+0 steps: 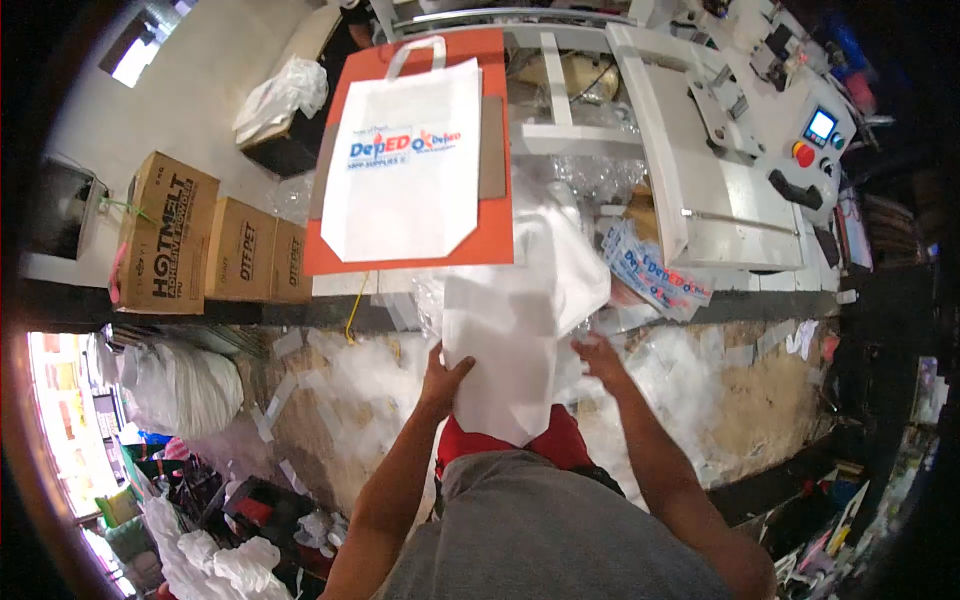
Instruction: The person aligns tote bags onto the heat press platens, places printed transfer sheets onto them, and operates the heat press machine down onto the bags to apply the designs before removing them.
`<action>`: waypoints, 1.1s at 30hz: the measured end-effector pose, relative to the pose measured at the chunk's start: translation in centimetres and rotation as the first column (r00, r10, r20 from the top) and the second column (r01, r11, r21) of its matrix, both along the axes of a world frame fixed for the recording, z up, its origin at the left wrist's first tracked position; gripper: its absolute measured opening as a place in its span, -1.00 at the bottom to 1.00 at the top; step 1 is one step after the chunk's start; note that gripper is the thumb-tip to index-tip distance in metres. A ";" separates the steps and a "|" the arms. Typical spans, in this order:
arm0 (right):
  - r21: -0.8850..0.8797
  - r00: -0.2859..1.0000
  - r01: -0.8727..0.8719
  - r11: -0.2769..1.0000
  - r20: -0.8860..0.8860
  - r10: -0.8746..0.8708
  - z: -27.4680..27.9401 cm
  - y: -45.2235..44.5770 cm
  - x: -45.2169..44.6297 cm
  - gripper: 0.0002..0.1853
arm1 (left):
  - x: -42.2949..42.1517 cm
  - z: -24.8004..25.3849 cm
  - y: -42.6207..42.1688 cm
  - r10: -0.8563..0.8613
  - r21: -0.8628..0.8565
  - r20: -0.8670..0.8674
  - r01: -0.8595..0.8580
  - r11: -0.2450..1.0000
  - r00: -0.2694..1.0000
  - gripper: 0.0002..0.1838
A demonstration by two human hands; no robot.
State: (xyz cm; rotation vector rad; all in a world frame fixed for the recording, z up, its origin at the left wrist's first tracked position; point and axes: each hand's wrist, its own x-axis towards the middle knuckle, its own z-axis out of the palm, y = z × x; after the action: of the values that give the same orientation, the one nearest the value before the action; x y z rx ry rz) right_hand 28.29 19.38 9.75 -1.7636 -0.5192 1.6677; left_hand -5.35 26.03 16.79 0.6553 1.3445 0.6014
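A plain white bag (500, 365) hangs upright in front of my body. My left hand (445, 380) grips its left edge, thumb over the front. To the right of the bag, my right hand (597, 362) is raised with its fingers apart, a little away from the edge. Beyond them, a white bag with printed lettering (400, 205) lies flat on an orange board (494, 245), its handle at the far end. More white material (575, 265) bunches up just behind the bag in my left hand.
Printed sheets (655, 275) lie right of the white material. A machine with a control panel (822, 125) stands at the right, its pale platen (690, 170) beside it. Cardboard boxes (170, 235) stand at the left. A white sack (185, 385) sits lower left.
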 end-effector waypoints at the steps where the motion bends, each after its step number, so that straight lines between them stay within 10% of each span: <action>1: 0.017 1.000 0.000 1.000 0.006 0.000 -0.7 -0.7 -1.3 0.01 | 0.3 0.0 0.0 0.104 -0.066 0.082 -0.099 0.993 0.991 -0.16; 4: -0.466 0.864 -0.023 0.885 -0.454 -0.217 -2.4 -2.8 -6.7 0.10 | 0.5 -0.8 1.1 0.185 -0.119 0.249 -0.159 0.980 0.951 -0.27; 7: -0.117 0.866 0.030 0.993 -0.494 -0.084 0.3 -3.8 -9.7 -0.09 | -1.7 -0.8 2.5 0.267 -0.205 0.362 -0.203 0.957 0.893 -0.39; 9: -0.131 0.814 0.306 0.943 -0.478 -0.330 0.4 -4.5 -8.4 -0.23 | -3.9 0.6 4.0 0.300 -0.242 0.430 -0.211 0.947 0.852 -0.38; 10: 0.431 0.996 -0.081 0.899 0.008 0.086 1.6 -4.9 -6.3 -0.13 | -5.0 2.7 4.7 0.152 -0.077 0.241 -0.137 0.988 0.959 -0.42; 12: 0.250 0.983 0.186 0.950 -0.060 -0.176 16.2 -0.6 -6.1 -0.17 | -7.3 7.6 6.3 0.029 0.075 0.017 -0.030 0.997 0.999 -0.46; 14: 0.425 0.977 0.134 0.895 0.091 -0.190 24.4 2.0 -6.7 -0.65 | -9.9 13.4 8.6 -0.362 0.445 -0.249 0.438 0.781 0.899 -0.67; 16: 0.650 0.950 -0.018 0.760 0.247 -0.189 29.4 5.2 -6.9 -0.84 | -11.4 20.6 11.7 -0.240 0.618 -0.093 0.245 0.747 0.966 -0.82; 19: 0.698 0.879 -0.020 0.716 0.353 -0.320 33.9 15.6 -9.0 -0.77 | -11.7 29.7 19.4 0.066 0.738 -0.397 0.276 0.616 0.915 -0.76; 21: 0.690 0.779 -0.163 0.706 0.529 -0.337 39.4 22.3 -11.9 -0.68 | -12.5 30.3 27.6 0.188 0.901 -0.372 0.306 0.306 0.909 -0.72; 22: 0.802 0.853 -0.048 0.596 0.344 -0.394 41.4 24.7 -12.9 -0.70 | -12.5 33.6 29.1 0.255 0.928 -0.348 0.292 0.233 0.902 -0.70; 24: 0.933 0.689 -0.260 0.249 0.360 -0.628 46.6 25.8 -14.7 -0.80 | -12.2 40.6 28.0 0.338 0.995 -0.064 0.036 0.088 0.939 -0.63; 26: 0.845 0.622 -0.477 -0.243 0.130 -0.772 50.2 26.3 -16.8 -0.76 | -13.1 42.6 27.9 0.393 0.907 0.269 -0.094 -0.410 0.879 -0.59; 28: 0.842 0.515 -0.530 -0.101 0.226 -0.827 48.4 27.8 -16.8 -0.73 | -12.9 40.9 30.5 0.318 0.793 0.414 -0.166 -0.587 0.853 -0.58; 30: 0.811 0.444 -0.581 0.070 0.388 -0.808 43.5 31.5 -16.2 -0.65 | -13.6 36.2 33.5 0.708 0.853 -0.109 0.431 -0.293 0.698 -0.52; 33: 0.704 0.482 -0.492 0.513 0.710 -0.513 26.1 37.3 -13.9 -0.65 | -12.7 20.9 38.0 0.339 0.720 -0.693 0.632 0.287 0.636 -0.46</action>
State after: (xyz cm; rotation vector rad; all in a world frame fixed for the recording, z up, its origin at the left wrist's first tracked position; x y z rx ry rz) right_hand 14.35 56.68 35.89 -1.5705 -1.5062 0.0156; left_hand -18.04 64.04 37.71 2.3385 1.5232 1.0258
